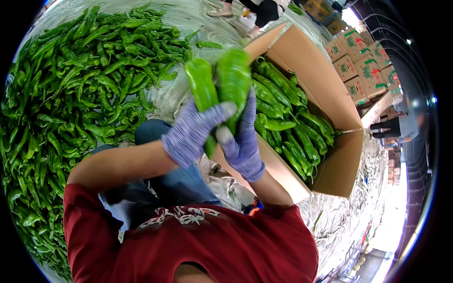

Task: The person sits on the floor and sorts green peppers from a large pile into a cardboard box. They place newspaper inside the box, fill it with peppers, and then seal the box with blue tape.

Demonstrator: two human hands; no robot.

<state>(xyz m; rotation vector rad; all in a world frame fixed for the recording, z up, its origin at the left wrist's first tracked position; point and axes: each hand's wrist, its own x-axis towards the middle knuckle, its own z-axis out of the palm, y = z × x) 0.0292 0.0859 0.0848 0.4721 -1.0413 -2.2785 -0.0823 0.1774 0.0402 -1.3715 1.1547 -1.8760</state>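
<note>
Both my hands wear purple knitted gloves with pale fingertips. My left hand (pixel 198 129) grips a long green pepper (pixel 201 83) that stands upright between thumb and fingers. Close beside it, my right hand (pixel 244 141) is closed around more green peppers (pixel 233 83), blurred at the top; how many is hard to tell. The hands nearly touch in front of my chest. To the right, an open cardboard box (pixel 304 70) holds green peppers (pixel 283 116) laid roughly side by side. A large heap of loose green peppers (pixel 88 81) spreads to the left.
Pale plastic sheeting (pixel 177 88) covers the floor. Printed cardboard cartons (pixel 364 67) are stacked at the upper right. One person (pixel 267 14) is at the top, partly cut off; another person (pixel 400 125) stands far right. My bent knees lie below the hands, close to the heap.
</note>
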